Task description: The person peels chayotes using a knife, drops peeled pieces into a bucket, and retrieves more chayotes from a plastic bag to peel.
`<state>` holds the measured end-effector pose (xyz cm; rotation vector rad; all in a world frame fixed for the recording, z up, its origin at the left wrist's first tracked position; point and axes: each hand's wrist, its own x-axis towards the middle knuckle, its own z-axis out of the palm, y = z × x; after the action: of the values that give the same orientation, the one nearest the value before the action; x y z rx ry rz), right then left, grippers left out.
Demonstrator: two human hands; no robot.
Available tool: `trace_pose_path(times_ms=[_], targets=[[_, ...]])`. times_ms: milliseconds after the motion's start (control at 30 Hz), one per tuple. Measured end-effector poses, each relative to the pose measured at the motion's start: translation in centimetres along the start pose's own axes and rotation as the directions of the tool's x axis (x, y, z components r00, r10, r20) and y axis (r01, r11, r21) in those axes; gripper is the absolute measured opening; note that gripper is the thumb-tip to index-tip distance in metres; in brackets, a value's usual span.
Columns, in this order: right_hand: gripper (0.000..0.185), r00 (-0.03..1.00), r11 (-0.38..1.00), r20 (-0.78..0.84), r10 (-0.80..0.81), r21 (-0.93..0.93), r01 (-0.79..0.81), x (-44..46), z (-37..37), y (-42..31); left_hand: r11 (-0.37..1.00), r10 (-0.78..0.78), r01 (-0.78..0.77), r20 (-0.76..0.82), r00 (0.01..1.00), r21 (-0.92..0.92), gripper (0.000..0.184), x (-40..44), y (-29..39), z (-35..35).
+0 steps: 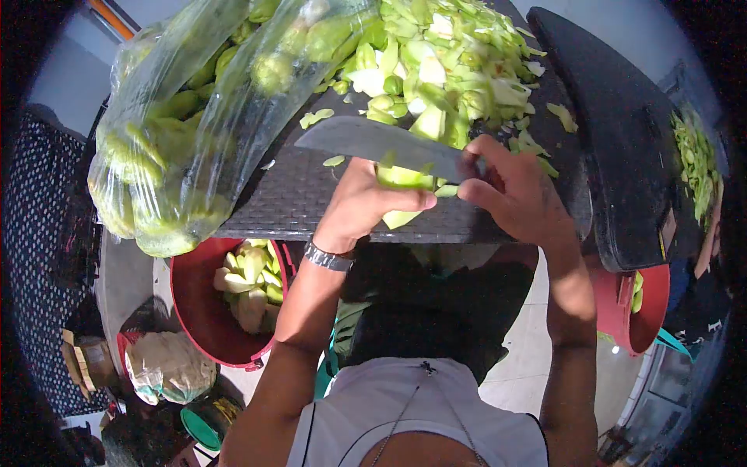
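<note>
My left hand (362,204) is closed around a pale green, partly peeled chayote (403,177) near the front edge of the dark woven tabletop (288,210). Gripped in my right hand (517,189) is a knife (381,142) with a broad metal blade pointing left. The blade lies across the top of the chayote, over the fingers of my left hand, which are partly hidden. A small green sliver hangs between the chayote and my right thumb. Just beyond the knife, a large heap of green peelings (443,70) covers the tabletop.
A clear plastic bag (159,175) full of green chayotes overhangs the table's left edge. Below it stands a red bucket (191,311) with peeled pieces (253,268). Another red bucket (654,307) is at right, under a black tabletop (615,124). A tied sack (171,366) sits lower left.
</note>
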<state>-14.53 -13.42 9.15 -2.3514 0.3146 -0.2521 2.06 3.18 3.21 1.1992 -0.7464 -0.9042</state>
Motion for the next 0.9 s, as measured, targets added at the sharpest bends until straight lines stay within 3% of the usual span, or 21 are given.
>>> trace_pose_path(times_ms=[100,167,200,300,400,533,567,600,667,700,733,800,900], targets=[[0.045,0.997,0.996,-0.027,-0.075,0.054,0.076,0.4,0.0,0.6,0.947,0.175,-0.157,-0.039,0.984,0.281,0.044,0.1,1.2,0.2],[0.042,0.997,0.996,-0.024,-0.077,-0.044,0.076,0.6,-0.5,0.8,0.863,0.264,-0.224,-0.027,0.964,0.454,0.047,0.0,2.0,0.1],[0.041,0.997,0.993,-0.023,-0.076,-0.092,0.074,0.7,-0.8,1.1,0.871,0.255,-0.223,-0.014,0.967,0.438,0.048,0.2,2.1,-0.2],[0.04,0.948,0.959,-0.215,-0.233,-0.215,0.187,3.4,-0.8,10.4,0.883,0.259,-0.256,0.045,0.965,0.394,0.051,0.2,2.3,-0.9],[0.045,0.932,0.949,-0.206,-0.3,-0.166,0.269,3.1,-2.2,12.8,0.93,0.179,-0.148,-0.066,0.982,0.336,0.054,0.1,3.2,-0.6],[0.053,0.979,0.984,-0.134,0.157,0.107,-0.143,2.0,-2.9,9.2,0.991,-0.058,0.046,-0.093,0.994,-0.127,0.046,1.7,0.9,-1.5],[0.056,0.96,0.964,-0.131,0.247,0.136,-0.23,1.9,-2.8,8.1,0.919,0.157,-0.197,-0.141,0.977,-0.342,0.056,1.8,0.5,-1.1],[0.058,0.945,0.944,-0.125,0.303,0.174,-0.28,1.5,-2.4,7.6,0.65,0.199,-0.201,-0.091,0.976,-0.733,0.075,1.6,2.1,-0.7],[0.061,0.922,0.909,-0.117,0.369,0.252,-0.332,0.4,-1.7,6.8,0.563,0.116,-0.26,-0.236,0.965,-0.785,0.084,1.1,2.9,0.1],[0.062,0.922,0.905,-0.132,0.364,0.285,-0.316,0.5,-1.9,6.5,0.413,0.091,-0.049,-0.012,0.996,-0.909,0.08,0.2,2.0,-0.4],[0.062,0.923,0.889,-0.112,0.368,0.335,-0.314,0.4,-1.8,6.1,0.498,-0.021,0.032,0.024,0.999,-0.867,0.07,0.4,1.7,-0.1],[0.063,0.919,0.837,-0.052,0.391,0.436,-0.331,-0.6,-0.9,5.4,0.418,0.057,0.092,0.127,0.99,-0.904,0.06,0.5,-0.2,-1.2],[0.06,0.93,0.791,-0.038,0.366,0.539,-0.289,-1.8,1.5,3.6,0.466,-0.058,0.07,0.048,0.997,-0.882,0.054,0.1,-1.1,-0.4]])
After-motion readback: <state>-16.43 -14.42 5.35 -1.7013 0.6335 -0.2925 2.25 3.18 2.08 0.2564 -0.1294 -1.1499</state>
